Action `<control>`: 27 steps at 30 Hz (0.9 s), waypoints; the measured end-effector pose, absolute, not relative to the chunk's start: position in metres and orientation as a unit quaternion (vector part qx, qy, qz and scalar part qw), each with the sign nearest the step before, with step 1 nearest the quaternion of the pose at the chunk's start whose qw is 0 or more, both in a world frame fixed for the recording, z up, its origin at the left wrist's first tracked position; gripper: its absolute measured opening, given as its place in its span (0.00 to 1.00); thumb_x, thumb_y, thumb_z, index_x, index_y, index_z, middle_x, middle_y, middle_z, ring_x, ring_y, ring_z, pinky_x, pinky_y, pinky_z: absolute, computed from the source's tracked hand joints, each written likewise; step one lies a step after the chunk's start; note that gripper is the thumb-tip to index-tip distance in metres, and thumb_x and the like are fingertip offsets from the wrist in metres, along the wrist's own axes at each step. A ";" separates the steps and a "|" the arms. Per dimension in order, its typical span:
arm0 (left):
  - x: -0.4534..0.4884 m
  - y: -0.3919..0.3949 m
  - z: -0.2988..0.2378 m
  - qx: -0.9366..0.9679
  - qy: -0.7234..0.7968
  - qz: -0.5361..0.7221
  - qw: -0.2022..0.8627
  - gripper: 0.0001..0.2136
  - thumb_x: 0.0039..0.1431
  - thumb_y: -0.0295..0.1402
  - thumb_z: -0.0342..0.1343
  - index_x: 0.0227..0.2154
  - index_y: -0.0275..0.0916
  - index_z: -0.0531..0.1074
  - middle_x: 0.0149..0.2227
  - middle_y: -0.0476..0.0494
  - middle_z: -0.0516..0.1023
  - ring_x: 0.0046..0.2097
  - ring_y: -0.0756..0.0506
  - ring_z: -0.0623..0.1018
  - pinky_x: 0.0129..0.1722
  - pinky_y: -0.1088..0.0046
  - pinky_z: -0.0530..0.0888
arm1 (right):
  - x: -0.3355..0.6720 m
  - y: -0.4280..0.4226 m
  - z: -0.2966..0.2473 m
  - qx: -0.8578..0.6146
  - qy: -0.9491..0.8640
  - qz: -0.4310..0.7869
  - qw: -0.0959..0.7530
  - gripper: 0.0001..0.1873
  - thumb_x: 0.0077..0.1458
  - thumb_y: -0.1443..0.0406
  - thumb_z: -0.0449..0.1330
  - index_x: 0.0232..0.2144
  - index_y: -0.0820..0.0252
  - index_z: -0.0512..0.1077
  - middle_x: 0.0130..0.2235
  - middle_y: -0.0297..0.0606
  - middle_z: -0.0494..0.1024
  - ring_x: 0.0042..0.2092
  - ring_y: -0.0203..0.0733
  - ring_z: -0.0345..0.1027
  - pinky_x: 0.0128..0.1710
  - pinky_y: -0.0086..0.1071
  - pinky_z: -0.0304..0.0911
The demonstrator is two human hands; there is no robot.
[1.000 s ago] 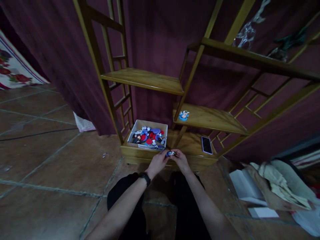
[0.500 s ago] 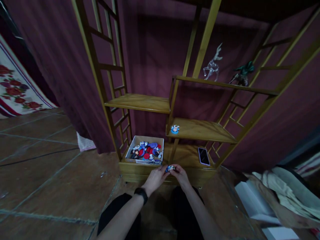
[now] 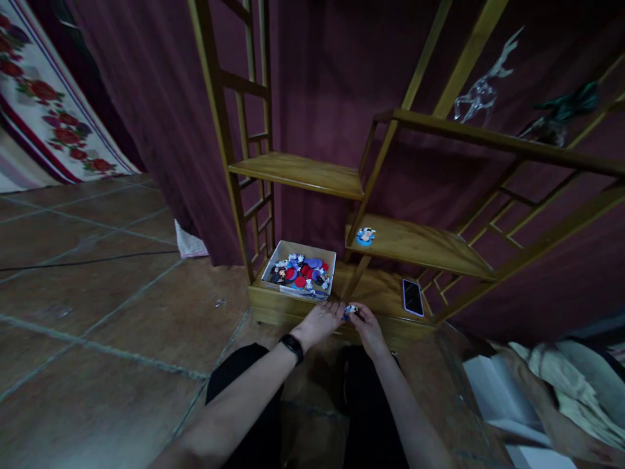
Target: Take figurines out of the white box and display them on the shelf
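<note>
Pinching a small figurine point(image 3: 350, 311), left hand point(image 3: 321, 322) closed on it, right hand point(image 3: 370, 327) likewise

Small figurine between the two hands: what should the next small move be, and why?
Probably lift the small figurine toward the shelf above the phone: the left hand and right hand both have their fingers on it, outside the box, and a blue-and-white figurine already stands on that shelf.

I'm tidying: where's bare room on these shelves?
Bare: left shelf above the box; middle shelf, right of the lone figurine; bottom board between post and phone. Crowded: the heaped box and, nearby, left hand and right hand on another figurine.
</note>
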State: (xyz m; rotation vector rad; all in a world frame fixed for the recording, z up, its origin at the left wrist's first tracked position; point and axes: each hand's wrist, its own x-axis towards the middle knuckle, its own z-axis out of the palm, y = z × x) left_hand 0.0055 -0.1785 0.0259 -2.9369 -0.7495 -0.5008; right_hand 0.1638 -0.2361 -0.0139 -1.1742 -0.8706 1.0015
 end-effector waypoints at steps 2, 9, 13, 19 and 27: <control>0.006 -0.179 0.027 -0.958 -0.234 -0.162 0.037 0.18 0.63 0.35 0.42 0.52 0.30 0.60 0.42 0.33 0.73 0.45 0.42 0.73 0.46 0.65 0.64 | 0.166 -0.237 -0.015 -0.512 -0.380 0.443 0.630 0.18 0.43 0.60 0.65 0.39 0.54 0.72 0.39 0.35 0.76 0.41 0.40 0.67 0.45 0.35 0.60; 0.011 -0.178 0.028 -0.962 -0.225 -0.153 0.026 0.16 0.63 0.33 0.41 0.50 0.30 0.61 0.44 0.34 0.72 0.46 0.42 0.72 0.47 0.65 0.63 | 0.168 -0.238 -0.013 -0.511 -0.369 0.445 0.636 0.18 0.42 0.60 0.65 0.39 0.55 0.72 0.39 0.35 0.76 0.41 0.40 0.67 0.45 0.35 0.60; 0.013 -0.179 0.029 -0.958 -0.235 -0.160 -0.041 0.16 0.63 0.33 0.41 0.51 0.32 0.61 0.45 0.33 0.72 0.48 0.41 0.71 0.49 0.64 0.62 | 0.168 -0.239 -0.010 -0.527 -0.371 0.424 0.636 0.19 0.42 0.59 0.66 0.39 0.55 0.72 0.39 0.36 0.76 0.41 0.41 0.67 0.45 0.36 0.61; 0.019 -0.175 0.034 -0.904 -0.280 -0.215 -0.243 0.15 0.59 0.35 0.49 0.48 0.39 0.66 0.44 0.39 0.74 0.45 0.43 0.73 0.47 0.67 0.65 | 0.171 -0.238 -0.003 -0.559 -0.374 0.377 0.637 0.19 0.44 0.57 0.64 0.39 0.56 0.72 0.40 0.37 0.76 0.42 0.43 0.67 0.46 0.38 0.61; 0.043 -0.153 0.016 -0.664 -0.331 -0.286 -0.607 0.13 0.47 0.38 0.58 0.33 0.34 0.74 0.29 0.45 0.78 0.30 0.47 0.75 0.30 0.73 0.70 | 0.174 -0.228 -0.004 -0.568 -0.405 0.342 0.630 0.18 0.44 0.57 0.64 0.38 0.56 0.73 0.39 0.36 0.76 0.42 0.42 0.68 0.47 0.37 0.62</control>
